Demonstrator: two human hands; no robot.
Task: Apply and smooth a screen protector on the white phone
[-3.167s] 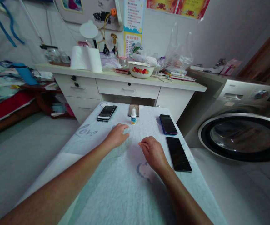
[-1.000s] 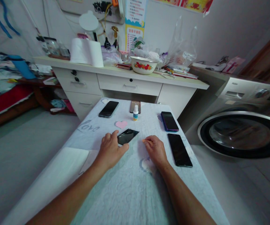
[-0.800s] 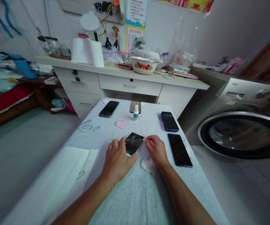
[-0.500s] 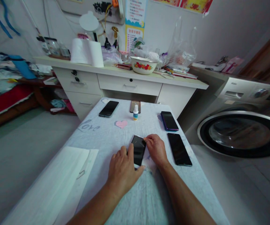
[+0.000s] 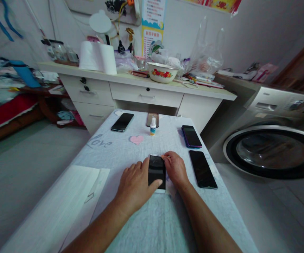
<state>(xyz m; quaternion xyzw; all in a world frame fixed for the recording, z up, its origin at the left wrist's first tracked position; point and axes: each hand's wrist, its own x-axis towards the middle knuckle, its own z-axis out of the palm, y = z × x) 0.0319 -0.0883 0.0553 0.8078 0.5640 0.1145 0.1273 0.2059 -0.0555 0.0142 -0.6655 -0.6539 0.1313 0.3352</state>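
Observation:
A white-framed smartphone with a black screen lies on the cloth-covered table in front of me. My left hand grips its left edge, fingers along the side and thumb across the lower screen. At the phone's upper right corner, my right hand is closed, its fingertips pinched together against the edge. Whatever may be between those fingertips is hidden. To the right of my right hand lies a larger black phone.
Beyond the hands stand a small spray bottle and a brown phone or case. Another phone lies far left, a purple-edged one at right. White paper covers the near left. A washing machine stands at right.
The smartphone has turned to lie straighter, its lower end shifting right. My left hand has moved slightly left and its thumb now lies over the screen. My right hand stays at the corner.

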